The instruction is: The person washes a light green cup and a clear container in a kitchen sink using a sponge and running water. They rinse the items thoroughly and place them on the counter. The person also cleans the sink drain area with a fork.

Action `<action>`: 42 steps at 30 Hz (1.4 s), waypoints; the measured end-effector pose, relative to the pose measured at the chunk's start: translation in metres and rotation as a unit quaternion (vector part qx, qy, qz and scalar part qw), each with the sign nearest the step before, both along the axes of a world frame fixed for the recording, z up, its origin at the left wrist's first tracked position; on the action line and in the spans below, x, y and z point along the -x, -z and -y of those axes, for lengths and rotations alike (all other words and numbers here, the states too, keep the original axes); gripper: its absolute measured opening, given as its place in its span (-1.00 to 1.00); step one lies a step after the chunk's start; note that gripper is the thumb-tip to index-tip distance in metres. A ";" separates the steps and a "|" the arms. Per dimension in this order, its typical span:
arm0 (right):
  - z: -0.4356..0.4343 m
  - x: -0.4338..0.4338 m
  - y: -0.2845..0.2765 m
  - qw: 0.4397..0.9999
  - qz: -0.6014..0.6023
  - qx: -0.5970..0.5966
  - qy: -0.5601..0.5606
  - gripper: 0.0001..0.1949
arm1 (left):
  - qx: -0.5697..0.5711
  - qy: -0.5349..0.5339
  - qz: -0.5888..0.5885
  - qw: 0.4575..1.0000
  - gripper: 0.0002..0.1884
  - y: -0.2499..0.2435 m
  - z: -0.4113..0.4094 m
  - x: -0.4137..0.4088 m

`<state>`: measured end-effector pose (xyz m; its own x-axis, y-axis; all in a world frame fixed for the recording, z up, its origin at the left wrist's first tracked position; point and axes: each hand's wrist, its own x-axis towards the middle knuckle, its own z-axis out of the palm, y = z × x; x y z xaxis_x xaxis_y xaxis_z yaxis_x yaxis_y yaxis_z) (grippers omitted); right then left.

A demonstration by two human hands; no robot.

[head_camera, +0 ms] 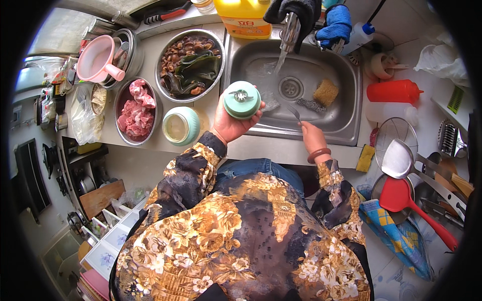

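Note:
My left hand (233,126) holds a mint-green blender blade base (244,109), its metal blades facing up, over the near left rim of the steel sink (260,129). A small metal fork (293,112) is in my right hand (313,139), its tines over the basin. Water (281,62) runs from the faucet (291,32) into the sink. In the basin lie a tan sponge (326,92) and a steel wool scourer (311,105). A mint-green ribbed container (192,126) with a pale inside stands on the counter left of my left hand.
Left are a bowl of raw meat (131,122), a steel bowl of soaked mushrooms and kelp (180,69) and a pink strainer or ladle (97,60). A yellow detergent jug (244,22) stands behind the sink. Right are a red squeeze bottle (393,91), a yellow sponge (365,158) and a wire skimmer (395,126).

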<state>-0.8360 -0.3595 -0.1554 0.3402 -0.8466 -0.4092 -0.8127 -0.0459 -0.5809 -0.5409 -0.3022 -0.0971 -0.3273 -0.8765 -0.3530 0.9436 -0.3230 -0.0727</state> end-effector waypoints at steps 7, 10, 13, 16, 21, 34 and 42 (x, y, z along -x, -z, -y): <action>-0.011 0.004 0.011 1.000 0.014 -0.016 0.001 -0.73 | 0.008 0.018 0.028 0.999 -0.41 -0.018 -0.009 0.001; -0.012 0.003 0.009 1.000 0.007 -0.026 0.004 -0.74 | 0.004 0.030 0.054 0.998 -0.41 -0.018 -0.010 0.000; -0.013 0.003 0.011 1.000 -0.001 -0.028 0.008 -0.74 | -0.012 0.028 0.062 0.998 -0.41 -0.022 -0.008 0.004; -0.012 0.000 0.011 0.999 -0.005 -0.031 0.002 -0.74 | -0.024 0.017 0.027 0.999 -0.42 -0.020 -0.009 0.005; -0.012 -0.003 0.007 0.999 -0.012 -0.047 0.007 -0.73 | -0.011 0.005 0.007 1.000 -0.44 -0.019 -0.014 0.004; -0.018 -0.015 -0.022 0.987 0.134 -0.008 0.089 -0.72 | -0.011 0.028 0.008 1.000 -0.45 -0.001 -0.004 0.009; -0.030 -0.019 -0.130 0.969 0.241 -0.032 0.051 -0.68 | -0.034 0.048 0.099 0.993 -0.27 -0.010 -0.001 0.007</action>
